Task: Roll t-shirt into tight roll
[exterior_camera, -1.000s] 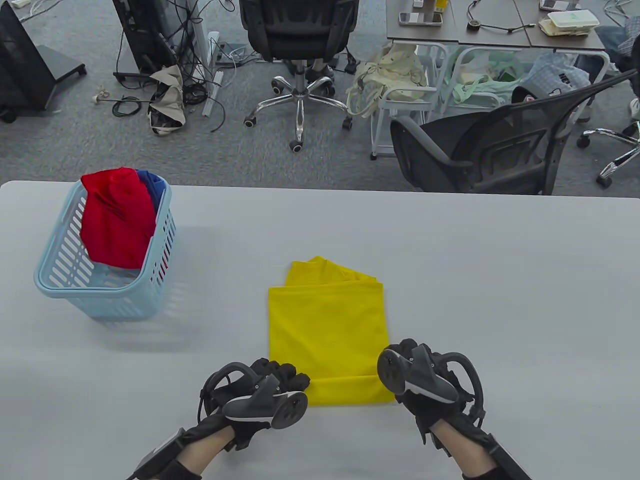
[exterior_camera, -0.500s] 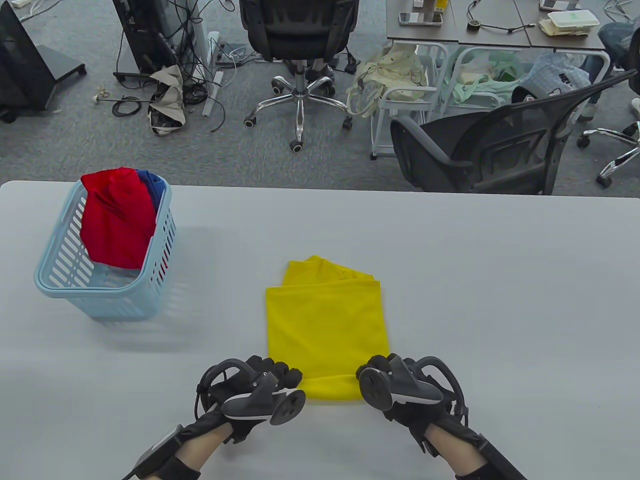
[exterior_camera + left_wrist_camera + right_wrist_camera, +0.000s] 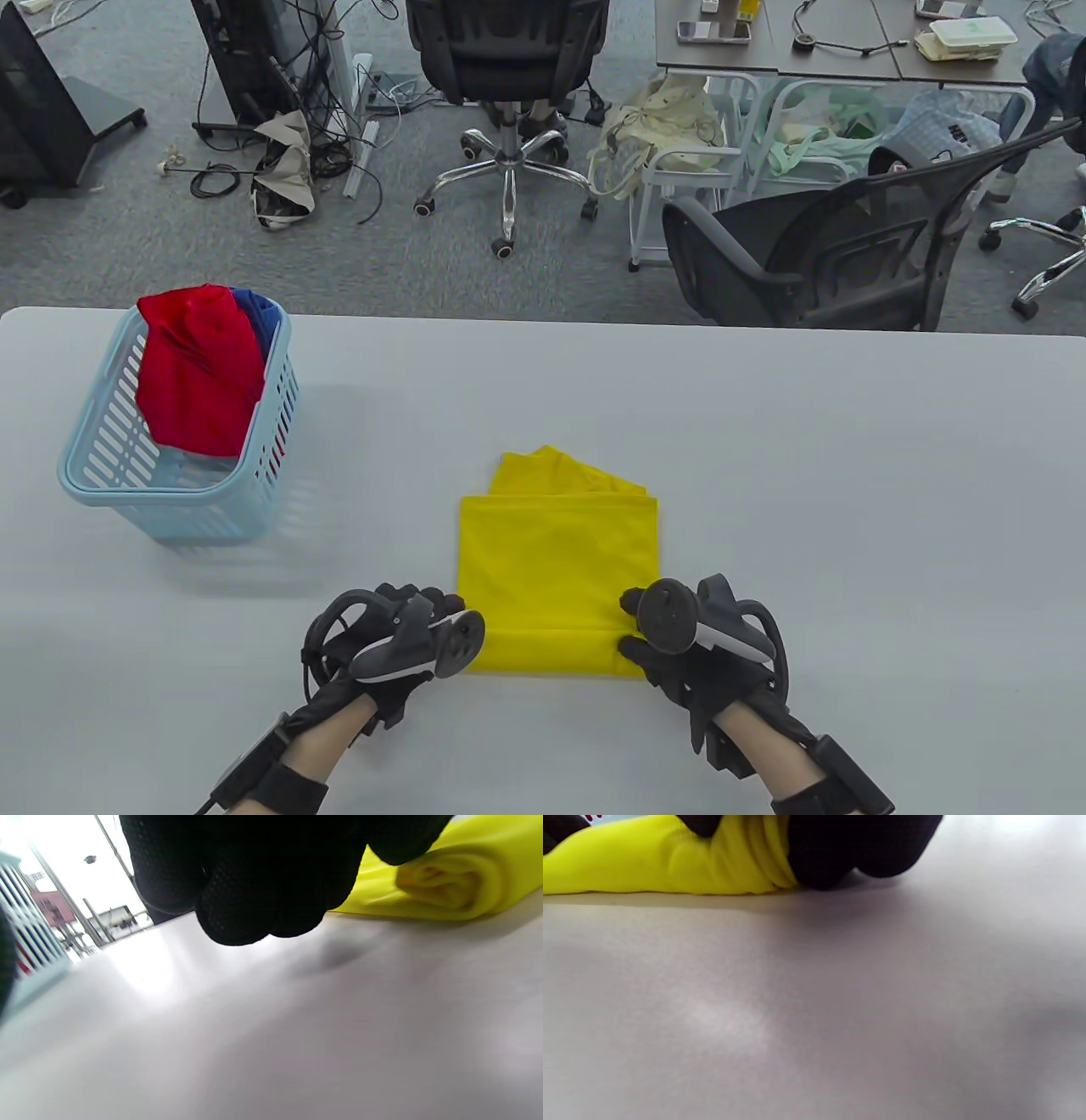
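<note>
Grey table (image 3: 764, 441) carries the yellow t-shirt (image 3: 558, 556) near its front edge. Left hand (image 3: 399, 632) and right hand (image 3: 679, 637) pinch the small started roll; next, I think, they roll it farther, evenly.

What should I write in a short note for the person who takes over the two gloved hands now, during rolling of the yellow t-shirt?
Left hand: fingers curled on the left end of the roll.
Right hand: fingers curled on the right end of the roll.
The folded yellow fabric t-shirt lies flat on the grey table, near edge toward you.
Done: the near edge is turned into a small started roll.
Left: most of the shirt is still flat; roll it away from you, keeping it tight and even, up to the far sleeve end.
The light blue plastic basket with red and blue clothes stands at far left, untouched.
</note>
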`<state>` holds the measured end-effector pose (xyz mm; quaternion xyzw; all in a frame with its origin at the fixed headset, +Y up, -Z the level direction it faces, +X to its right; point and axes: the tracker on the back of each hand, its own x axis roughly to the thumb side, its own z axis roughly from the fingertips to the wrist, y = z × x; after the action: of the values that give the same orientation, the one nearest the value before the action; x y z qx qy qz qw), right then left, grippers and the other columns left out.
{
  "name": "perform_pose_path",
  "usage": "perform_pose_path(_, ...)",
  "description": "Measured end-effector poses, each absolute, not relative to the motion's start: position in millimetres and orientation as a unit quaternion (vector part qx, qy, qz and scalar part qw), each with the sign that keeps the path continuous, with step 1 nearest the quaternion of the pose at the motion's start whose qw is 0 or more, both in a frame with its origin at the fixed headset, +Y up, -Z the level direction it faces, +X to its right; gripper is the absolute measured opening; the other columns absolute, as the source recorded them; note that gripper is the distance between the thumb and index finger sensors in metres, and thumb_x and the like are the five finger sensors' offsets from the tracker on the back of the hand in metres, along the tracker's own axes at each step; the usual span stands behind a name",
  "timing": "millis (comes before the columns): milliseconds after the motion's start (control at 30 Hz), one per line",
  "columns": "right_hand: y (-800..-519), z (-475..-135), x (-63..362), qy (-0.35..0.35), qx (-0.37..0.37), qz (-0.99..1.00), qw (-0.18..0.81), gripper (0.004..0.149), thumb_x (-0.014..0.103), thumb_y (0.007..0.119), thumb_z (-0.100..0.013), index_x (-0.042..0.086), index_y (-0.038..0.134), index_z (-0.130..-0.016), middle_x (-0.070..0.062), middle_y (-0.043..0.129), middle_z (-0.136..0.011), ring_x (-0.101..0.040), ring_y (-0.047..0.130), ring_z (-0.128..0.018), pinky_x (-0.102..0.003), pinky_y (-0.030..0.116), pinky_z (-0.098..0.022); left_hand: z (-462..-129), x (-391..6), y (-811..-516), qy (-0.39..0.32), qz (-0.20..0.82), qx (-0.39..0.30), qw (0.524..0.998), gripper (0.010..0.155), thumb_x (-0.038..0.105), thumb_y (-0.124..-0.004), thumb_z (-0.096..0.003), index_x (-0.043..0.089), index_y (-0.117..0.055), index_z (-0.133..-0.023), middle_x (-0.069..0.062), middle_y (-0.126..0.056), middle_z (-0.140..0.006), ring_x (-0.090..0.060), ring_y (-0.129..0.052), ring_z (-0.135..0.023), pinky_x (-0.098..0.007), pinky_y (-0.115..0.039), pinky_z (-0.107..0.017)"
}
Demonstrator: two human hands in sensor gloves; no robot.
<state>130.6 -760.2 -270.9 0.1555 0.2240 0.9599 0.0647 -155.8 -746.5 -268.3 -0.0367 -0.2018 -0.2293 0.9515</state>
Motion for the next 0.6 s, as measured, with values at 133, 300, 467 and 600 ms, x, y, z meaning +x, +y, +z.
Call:
perform_pose_path(133,-760,-270,129,0.223,0.154,0.961,0.061,0.064,0.047,0.059,-0.066,0.016,0.033,-0.115,-0.009,0.054,-0.107,-0.013,0.087,-0.068,-0.039,0.075,-0.056,-252,-146,-733,-0.24,-0.169,-0.01,0.956,0.057,0.053,-0.058,-0.0538,0.028,-0.065,-0.105,0.0,-0.088,-0.093,-0.018,-0.096,-0.072,-0.048,-0.078,-0.068)
perform_pose_path(300,-756,-269,130,0.211,0.132,0.967,0.05,0.064,0.048,0.061,-0.065,0.016,0.038,-0.115,-0.01,0.057,-0.106,-0.017,0.088,-0.069,-0.042,0.075,-0.056,-231,-118,-751,-0.345,-0.134,-0.068,0.926,0.064,0.049,-0.07,-0.0496,0.031,-0.056,-0.11,-0.005,-0.074,-0.111,-0.024,-0.089,-0.09,-0.052,-0.073,-0.072)
perform_pose_path(467,-736,-258,136,0.113,0.085,0.988,-0.062,0.067,0.053,0.068,-0.061,0.019,0.045,-0.114,-0.012,0.061,-0.106,-0.023,0.087,-0.075,-0.047,0.073,-0.059,-231,-111,-760,-0.349,-0.211,-0.044,0.912,0.068,0.051,-0.071,-0.0489,0.032,-0.05,-0.111,-0.002,-0.069,-0.112,-0.02,-0.085,-0.091,-0.048,-0.072,-0.074)
perform_pose_path(600,-724,-246,127,0.093,0.173,0.979,-0.048,0.065,0.045,0.073,-0.061,0.026,0.04,-0.114,-0.012,0.042,-0.114,-0.032,0.063,-0.098,-0.055,0.055,-0.072,-235,-115,-761,-0.339,-0.187,-0.059,0.92,0.067,0.051,-0.071,-0.0489,0.035,-0.049,-0.11,-0.004,-0.068,-0.112,-0.02,-0.083,-0.091,-0.049,-0.071,-0.075)
